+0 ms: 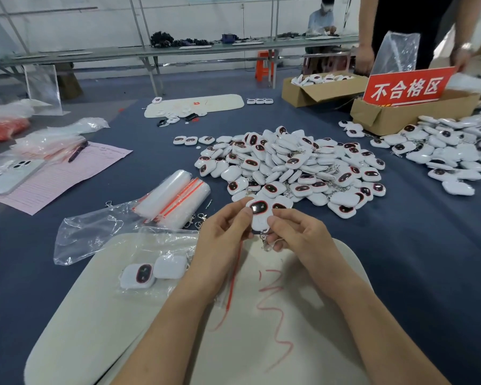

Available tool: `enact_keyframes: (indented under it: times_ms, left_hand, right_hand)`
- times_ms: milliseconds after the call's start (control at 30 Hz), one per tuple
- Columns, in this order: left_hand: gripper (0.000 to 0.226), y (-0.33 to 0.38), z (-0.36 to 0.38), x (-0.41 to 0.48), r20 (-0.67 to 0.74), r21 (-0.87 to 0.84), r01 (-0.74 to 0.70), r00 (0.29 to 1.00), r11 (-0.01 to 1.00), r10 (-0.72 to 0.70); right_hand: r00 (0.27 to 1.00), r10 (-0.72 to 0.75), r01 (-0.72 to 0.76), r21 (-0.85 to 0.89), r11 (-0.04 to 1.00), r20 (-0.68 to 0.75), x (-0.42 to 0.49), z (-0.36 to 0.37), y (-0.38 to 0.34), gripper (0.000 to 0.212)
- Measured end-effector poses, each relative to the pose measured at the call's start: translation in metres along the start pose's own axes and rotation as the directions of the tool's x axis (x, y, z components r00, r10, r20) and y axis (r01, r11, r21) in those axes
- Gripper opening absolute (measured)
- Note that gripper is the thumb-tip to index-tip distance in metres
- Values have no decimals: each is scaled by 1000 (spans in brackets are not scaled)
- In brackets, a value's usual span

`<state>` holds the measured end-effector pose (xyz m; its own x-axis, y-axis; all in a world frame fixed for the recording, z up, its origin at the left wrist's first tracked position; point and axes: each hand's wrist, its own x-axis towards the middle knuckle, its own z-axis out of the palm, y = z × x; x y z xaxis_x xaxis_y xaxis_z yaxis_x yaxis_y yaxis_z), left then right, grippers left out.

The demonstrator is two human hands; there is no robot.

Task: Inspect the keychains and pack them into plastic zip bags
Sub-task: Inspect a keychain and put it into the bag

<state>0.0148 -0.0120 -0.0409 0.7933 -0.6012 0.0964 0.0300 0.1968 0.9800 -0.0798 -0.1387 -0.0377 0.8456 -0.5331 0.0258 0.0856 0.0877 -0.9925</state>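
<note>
Hands (222,232) pinch glossy, rounded white plastic keychain (258,216).

Two cardboard boxes (303,96), one red sign (406,86), one pen (78,152), one pink form (56,179), two bagged keychains (139,276) and one held keychain (258,213) were counted.

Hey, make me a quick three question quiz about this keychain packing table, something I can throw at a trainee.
1. True or false: the left hand and right hand both grip the same keychain.
2. The bundle of empty zip bags lies: A) left of the loose pile; B) inside a cardboard box; C) on the pink form.
3. How many set-aside keychains lie on the mat by the left forearm?
Key: 1 true; 2 A; 3 two.
</note>
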Motion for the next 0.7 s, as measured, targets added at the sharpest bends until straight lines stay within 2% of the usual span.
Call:
enact_keyframes:
  times_ms: [300, 700]
  left_hand:
    - [18, -7, 2, -3, -15, 185, -114, 993, 976, 118]
    - [14, -5, 4, -3, -25, 173, -101, 994, 980, 107]
  right_hand:
    - [999, 16, -15, 12, 1000, -37, 1, 2, 0, 11]
    - [999, 21, -22, -20, 1000, -24, 0, 4, -1, 12]
